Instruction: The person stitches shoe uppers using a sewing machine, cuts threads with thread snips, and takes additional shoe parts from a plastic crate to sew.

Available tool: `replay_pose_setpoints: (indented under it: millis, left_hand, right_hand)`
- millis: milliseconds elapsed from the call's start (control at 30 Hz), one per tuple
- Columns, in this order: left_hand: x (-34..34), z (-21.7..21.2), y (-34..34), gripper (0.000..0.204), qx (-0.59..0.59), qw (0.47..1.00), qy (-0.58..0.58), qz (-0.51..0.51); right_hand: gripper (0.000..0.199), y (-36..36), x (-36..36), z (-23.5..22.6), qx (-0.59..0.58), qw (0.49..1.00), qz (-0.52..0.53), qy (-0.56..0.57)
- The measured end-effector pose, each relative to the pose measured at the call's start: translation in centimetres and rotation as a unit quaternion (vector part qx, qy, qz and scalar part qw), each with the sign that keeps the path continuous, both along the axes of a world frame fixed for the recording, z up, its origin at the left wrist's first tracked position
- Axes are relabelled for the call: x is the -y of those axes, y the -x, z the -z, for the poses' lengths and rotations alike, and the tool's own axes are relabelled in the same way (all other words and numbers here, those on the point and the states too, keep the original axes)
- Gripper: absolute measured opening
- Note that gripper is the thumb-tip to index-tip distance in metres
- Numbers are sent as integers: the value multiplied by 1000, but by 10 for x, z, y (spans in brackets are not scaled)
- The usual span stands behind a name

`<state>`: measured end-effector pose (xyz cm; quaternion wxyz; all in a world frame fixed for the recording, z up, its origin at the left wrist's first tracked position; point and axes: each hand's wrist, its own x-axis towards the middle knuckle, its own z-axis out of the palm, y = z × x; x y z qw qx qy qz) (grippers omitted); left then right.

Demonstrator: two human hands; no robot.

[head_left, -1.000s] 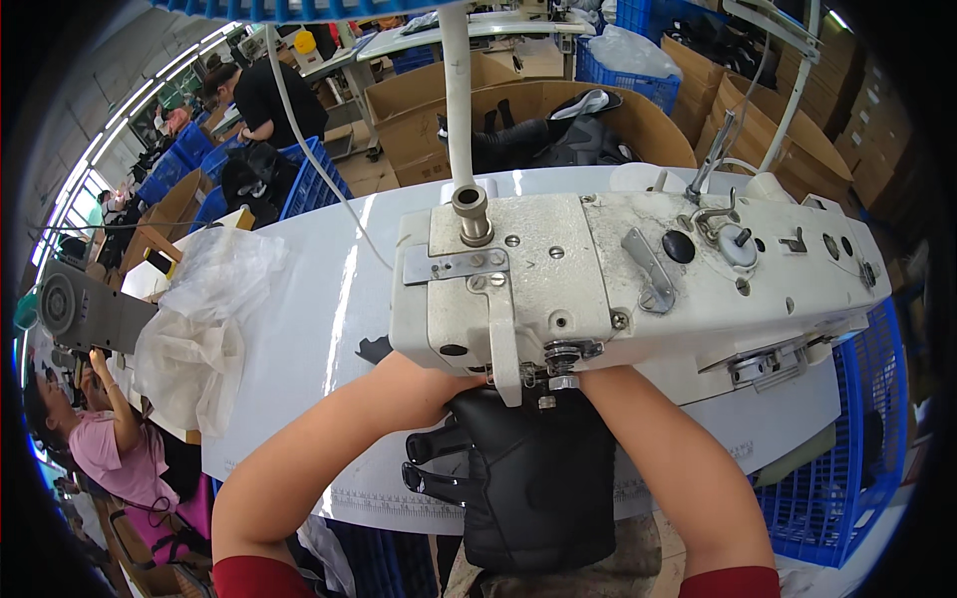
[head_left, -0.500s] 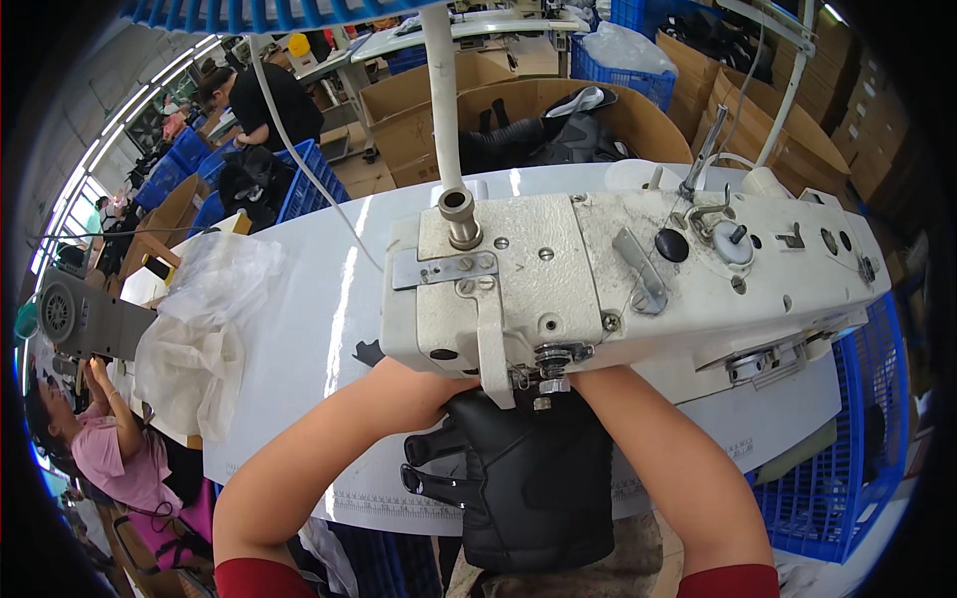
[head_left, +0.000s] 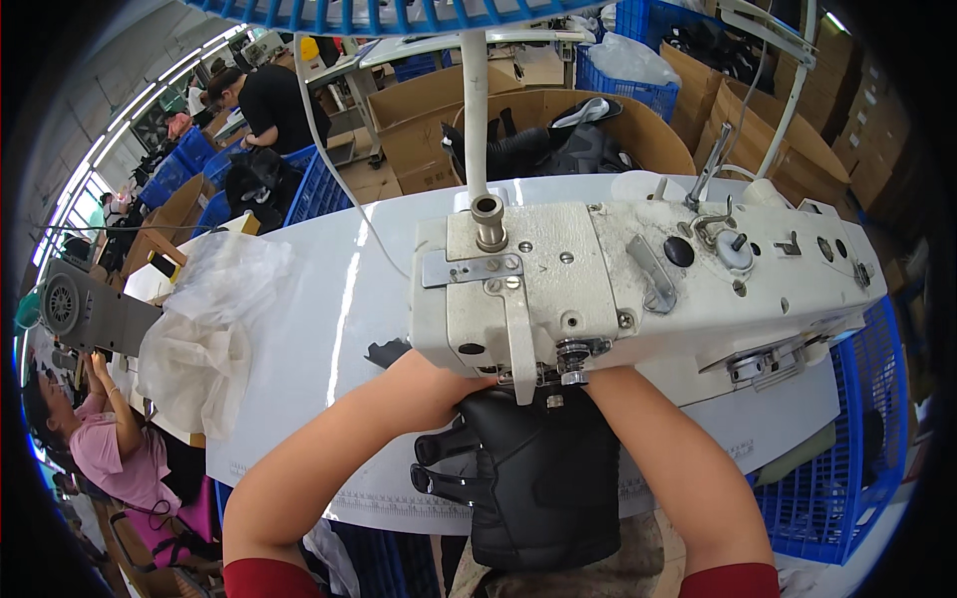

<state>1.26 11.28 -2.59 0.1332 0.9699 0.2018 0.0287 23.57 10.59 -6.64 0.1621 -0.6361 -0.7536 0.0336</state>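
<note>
A white sewing machine (head_left: 538,274) stands across the table before me, its needle end hiding most of both hands. Under that end lies a black boot upper (head_left: 543,478), smooth and leather-like, with two strap loops (head_left: 444,466) sticking out on its left side. It hangs over the table's front edge toward me. My left hand (head_left: 461,383) reaches in at the upper's far left corner; only the back of it by the wrist shows. From the other side my right hand (head_left: 603,383) goes in behind the needle end, by the upper's right edge. The fingers of both are hidden.
A small dark scrap (head_left: 387,353) lies left of the machine on the white table (head_left: 309,349). Clear plastic bags (head_left: 204,369) lie at far left. A blue crate (head_left: 857,448) stands right, a cardboard box (head_left: 648,130) behind. Two co-workers are on the left.
The whole view has shifted slightly, so the machine, the upper and my hands sit a little further right and lower. Both hands stay at the upper's far end.
</note>
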Motion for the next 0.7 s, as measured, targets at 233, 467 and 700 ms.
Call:
replay_pose_setpoints:
  millis: [233, 467, 700]
  left_hand:
    - [-2, 7, 5, 55, -16, 1000, -5, 13]
    - [-5, 5, 2, 59, 6, 999, 9, 32]
    - [50, -18, 10, 56, -174, 985, 0, 4]
  right_hand:
    - [55, 1, 5, -4, 3, 1000, 3, 10]
    - [56, 2, 23, -16, 26, 997, 16, 75]
    - [55, 17, 67, -10, -49, 945, 64, 317]
